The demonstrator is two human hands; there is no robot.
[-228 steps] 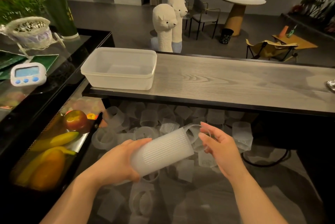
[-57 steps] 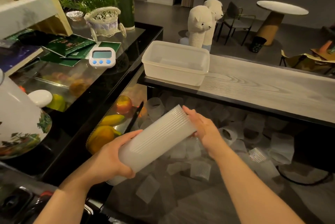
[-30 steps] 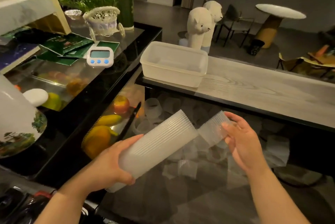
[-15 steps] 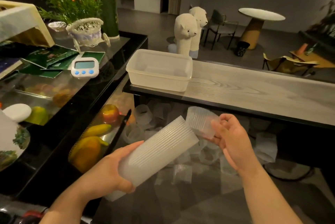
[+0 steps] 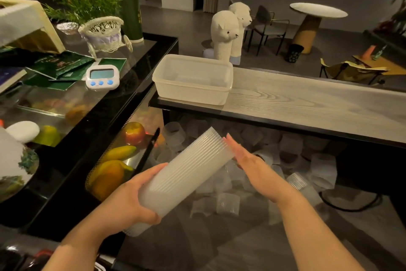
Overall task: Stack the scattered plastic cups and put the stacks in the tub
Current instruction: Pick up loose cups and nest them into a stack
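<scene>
My left hand grips a long stack of ribbed translucent cups, held slanted with its open end up and to the right. My right hand has straight fingers and presses flat against that open end. Several loose cups lie scattered on the lower surface under the shelf, some upright, some on their sides. The empty translucent tub stands on the left end of the grey wooden shelf, above and beyond the stack.
A black-framed glass counter on the left carries a white timer, green packets and a wicker basket. Fruit and black tongs lie below it. Two white alpaca figures stand behind the tub.
Half a second ago my right hand held a single cup beside the stack's end. That cup is now nested in the stack, and my right hand has flattened against the open end.
</scene>
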